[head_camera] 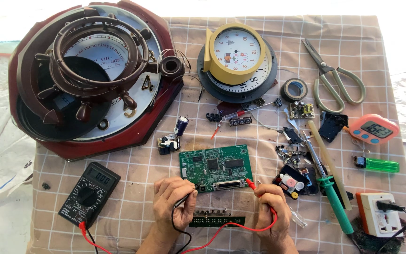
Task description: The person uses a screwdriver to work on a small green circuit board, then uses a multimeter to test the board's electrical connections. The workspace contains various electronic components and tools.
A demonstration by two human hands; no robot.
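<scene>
- The left hand pinches a black probe in its fingers, tip at the lower edge of the green circuit board.
- The right hand pinches a red probe, tip just right of the board's grey connector.
- The board lies on the table just beyond both sets of fingers.
- A black multimeter sits left of the left fingers; a green-handled soldering iron lies right of the right fingers.

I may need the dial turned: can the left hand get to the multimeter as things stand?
Probably yes. The multimeter lies just beside the left hand with only bare cloth between, but that hand holds the black probe against the green circuit board and would have to lift it off first.
</scene>
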